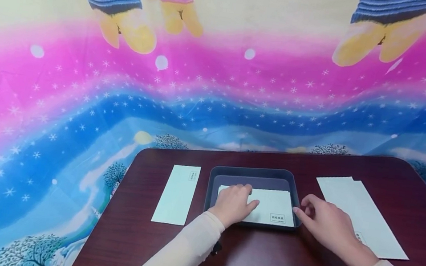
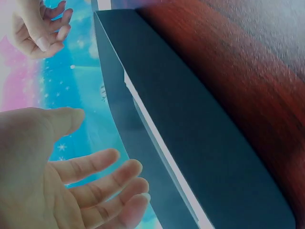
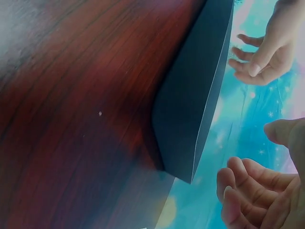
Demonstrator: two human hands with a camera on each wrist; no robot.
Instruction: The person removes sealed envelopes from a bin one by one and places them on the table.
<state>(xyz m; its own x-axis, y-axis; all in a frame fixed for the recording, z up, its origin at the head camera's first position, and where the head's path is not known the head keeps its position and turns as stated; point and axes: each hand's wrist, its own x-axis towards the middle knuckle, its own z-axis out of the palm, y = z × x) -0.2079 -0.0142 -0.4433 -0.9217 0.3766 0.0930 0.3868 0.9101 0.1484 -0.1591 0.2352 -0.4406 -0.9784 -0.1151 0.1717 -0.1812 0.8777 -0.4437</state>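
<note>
1. A dark grey tray (image 1: 211, 187) sits in the middle of the dark wooden desk (image 1: 260, 265), its long side facing the person.
2. Inside the tray lies a white envelope (image 1: 274, 204), flat on the bottom, with a small printed box near its front right corner.
3. The left hand (image 1: 233, 204) rests over the left end of that envelope, palm down, fingers nearly straight and spread a little. It presses or touches the paper rather than gripping it.
4. From the left wrist view the same hand (image 2: 57, 186) shows relaxed, lightly bent fingers with nothing between them, and a thin white edge of the envelope (image 2: 157, 143) shows inside the tray wall (image 2: 200, 133).
5. The right hand (image 1: 326, 224) hovers just beside the tray's front right corner, fingertips close to the rim. Whether they touch it I cannot tell.
6. In the right wrist view the right hand (image 3: 257, 191) has loosely curled fingers and holds nothing. The tray corner (image 3: 190, 119) stands just beside it.
7. To the left of the tray, apart from it, a second white envelope (image 1: 176, 194) lies lengthwise on the desk.
8. To the right, a pair of overlapping envelopes (image 1: 363, 216) lies at a slant, partly under the right wrist.
9. Behind the desk hangs a bright printed cloth (image 1: 81, 88) with pink and blue bands, snowflakes and cartoon bears.
</note>
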